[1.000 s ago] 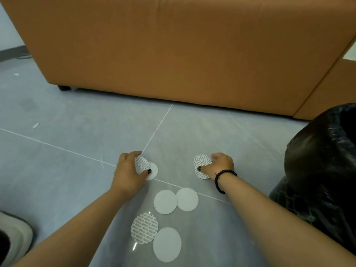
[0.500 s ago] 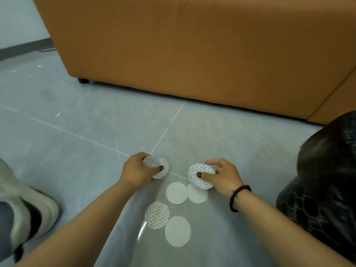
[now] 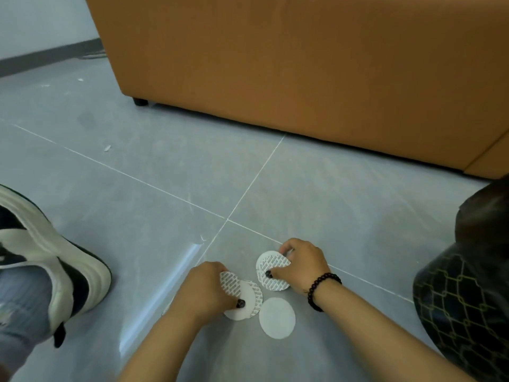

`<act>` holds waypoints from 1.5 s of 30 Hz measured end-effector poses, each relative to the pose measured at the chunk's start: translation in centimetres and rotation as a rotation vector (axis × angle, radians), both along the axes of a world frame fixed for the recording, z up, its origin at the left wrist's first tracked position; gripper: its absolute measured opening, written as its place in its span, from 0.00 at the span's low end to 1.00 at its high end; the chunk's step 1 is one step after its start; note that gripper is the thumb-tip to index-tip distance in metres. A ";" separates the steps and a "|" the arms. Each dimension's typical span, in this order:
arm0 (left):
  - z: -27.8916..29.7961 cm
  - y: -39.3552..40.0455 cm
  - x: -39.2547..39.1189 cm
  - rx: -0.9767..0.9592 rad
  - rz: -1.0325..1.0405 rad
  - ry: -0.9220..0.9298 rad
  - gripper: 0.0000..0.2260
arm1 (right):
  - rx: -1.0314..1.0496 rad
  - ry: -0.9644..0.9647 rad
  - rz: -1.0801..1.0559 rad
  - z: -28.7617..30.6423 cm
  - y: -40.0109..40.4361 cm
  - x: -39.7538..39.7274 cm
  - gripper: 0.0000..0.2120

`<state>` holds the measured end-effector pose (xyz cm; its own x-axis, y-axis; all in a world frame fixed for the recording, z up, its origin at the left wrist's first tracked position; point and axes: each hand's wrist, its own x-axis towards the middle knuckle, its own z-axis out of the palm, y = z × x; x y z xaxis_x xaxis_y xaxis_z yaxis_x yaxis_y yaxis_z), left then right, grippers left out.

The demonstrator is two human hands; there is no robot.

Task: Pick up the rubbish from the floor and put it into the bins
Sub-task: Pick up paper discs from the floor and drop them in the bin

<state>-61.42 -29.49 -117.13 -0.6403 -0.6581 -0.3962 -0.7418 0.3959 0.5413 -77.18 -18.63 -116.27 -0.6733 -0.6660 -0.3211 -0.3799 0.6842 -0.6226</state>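
Gripping paper discs [image 3: 272, 271] in both hands, floor-level.

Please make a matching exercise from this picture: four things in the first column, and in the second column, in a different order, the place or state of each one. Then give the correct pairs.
Things
1. plain white disc
2. printed disc
3. black bin bag
4. sofa

Places or states
A. stands at the right edge of the view
B. held in the right hand
C. lies free on the floor, touched by no hand
D. orange, at the back, resting on the floor

Pairs: 1-C, 2-B, 3-A, 4-D
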 end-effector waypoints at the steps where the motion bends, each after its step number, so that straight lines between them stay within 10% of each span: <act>1: 0.0 0.2 0.0 -0.023 0.008 -0.019 0.19 | -0.033 -0.002 -0.024 0.0 0.2 0.0 0.14; 10: 1.9 0.7 1.5 0.114 -0.041 0.028 0.14 | -0.420 -0.414 -0.479 1.8 4.3 -3.3 0.06; 17: 1.9 2.1 0.3 0.206 -0.171 -0.010 0.24 | -0.132 -0.274 -0.361 -2.0 4.4 -2.7 0.18; 33: 0.5 7.8 -1.9 -0.067 -0.178 -0.164 0.24 | -0.032 0.080 -0.148 -1.9 4.0 0.6 0.10; 45: -0.3 9.9 0.0 0.025 0.145 -0.024 0.18 | -0.268 -0.199 -0.363 -1.2 4.4 2.7 0.12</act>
